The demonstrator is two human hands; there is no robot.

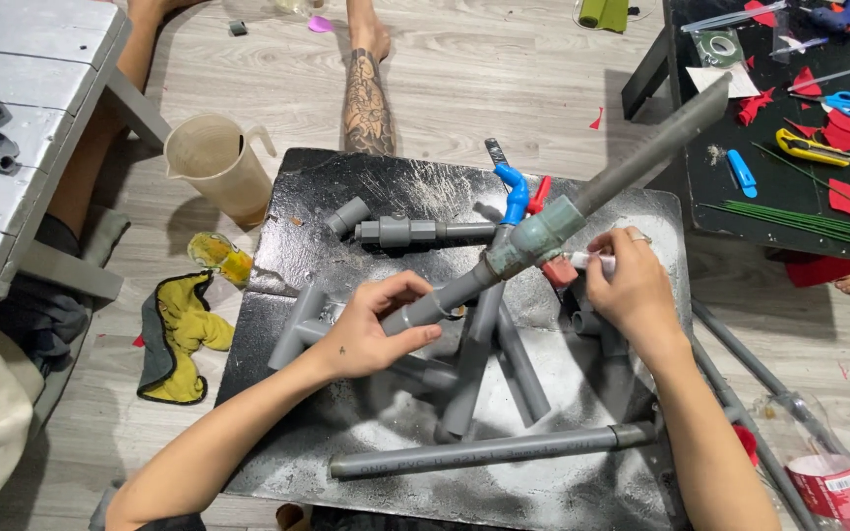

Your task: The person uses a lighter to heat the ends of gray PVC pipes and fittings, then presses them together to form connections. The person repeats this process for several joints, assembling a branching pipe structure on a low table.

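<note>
My left hand (371, 329) grips the lower end of a long grey plastic pipe (641, 157) that slants up to the right. A grey-green valve fitting (535, 239) with a red handle sits midway on this pipe. My right hand (630, 290) pinches a small white roll of tape (582, 260) right beside the valve. Both hands hover over a black board (346, 187) strewn with several grey pipes and fittings (489, 450). A blue elbow fitting (515, 192) lies just behind the valve.
A beige measuring jug (216, 162) and a yellow-black rag (179, 334) lie left of the board. Another person's tattooed leg (366, 98) stretches in from the top. At right stands a dark table (730, 206) with scissors, red paper scraps and a cutter. A grey bench (22, 128) holds pipe pieces.
</note>
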